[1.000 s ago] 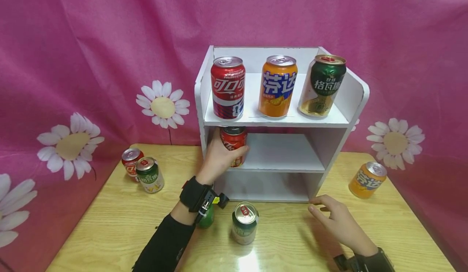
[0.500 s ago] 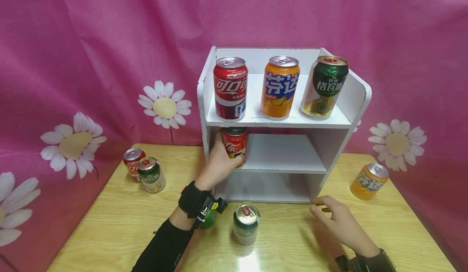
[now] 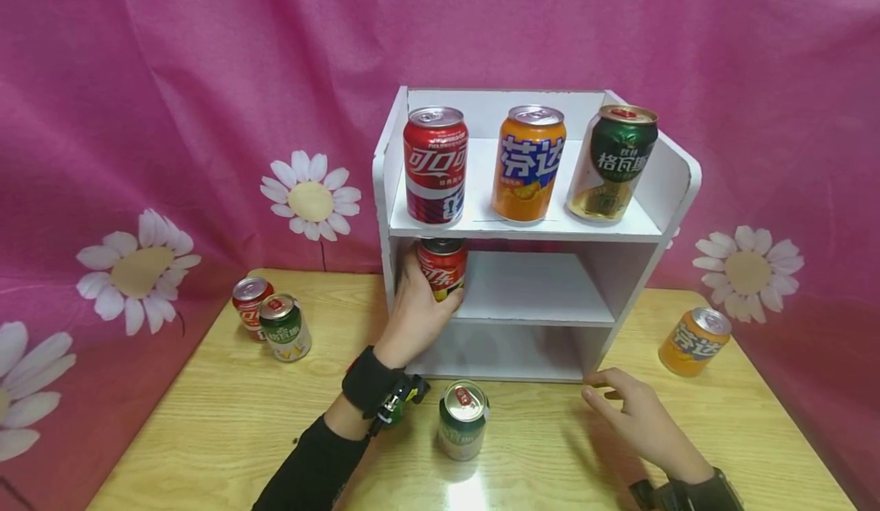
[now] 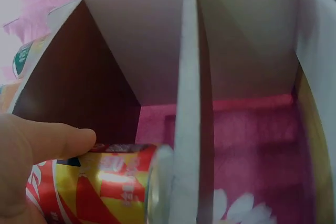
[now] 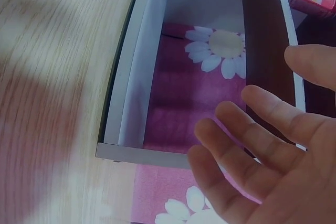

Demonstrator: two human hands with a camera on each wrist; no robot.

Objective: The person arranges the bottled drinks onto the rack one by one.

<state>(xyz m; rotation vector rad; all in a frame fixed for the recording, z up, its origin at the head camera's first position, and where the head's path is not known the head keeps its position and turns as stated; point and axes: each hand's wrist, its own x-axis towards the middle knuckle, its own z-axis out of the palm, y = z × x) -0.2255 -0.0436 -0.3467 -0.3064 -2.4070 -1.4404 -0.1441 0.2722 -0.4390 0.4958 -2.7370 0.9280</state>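
My left hand [image 3: 422,301] grips a red cola can [image 3: 443,265] at the left end of the middle shelf of a small white rack [image 3: 529,320]. Fingers and thumb wrap the can's sides, hiding part of it. In the left wrist view, the thumb lies along the red and yellow can [image 4: 107,184], whose bottom end is at the shelf board [image 4: 188,98]; contact there is unclear. My right hand [image 3: 635,419] holds nothing near the rack's lower right corner, its fingers loosely bent. The right wrist view shows that hand [image 5: 262,161] beside the rack's bottom compartment.
On the top shelf stand a red cola can [image 3: 436,167], an orange Fanta can [image 3: 528,163] and a green-gold can [image 3: 612,163]. The table holds a green can [image 3: 463,423] in front, a red can [image 3: 249,305] and green can [image 3: 285,331] left, and a Fanta can [image 3: 694,343] right.
My left hand and wrist shift slightly while keeping hold of the cola can, whose visible label has turned a little. The right hand stays in place. The head view shifts slightly.
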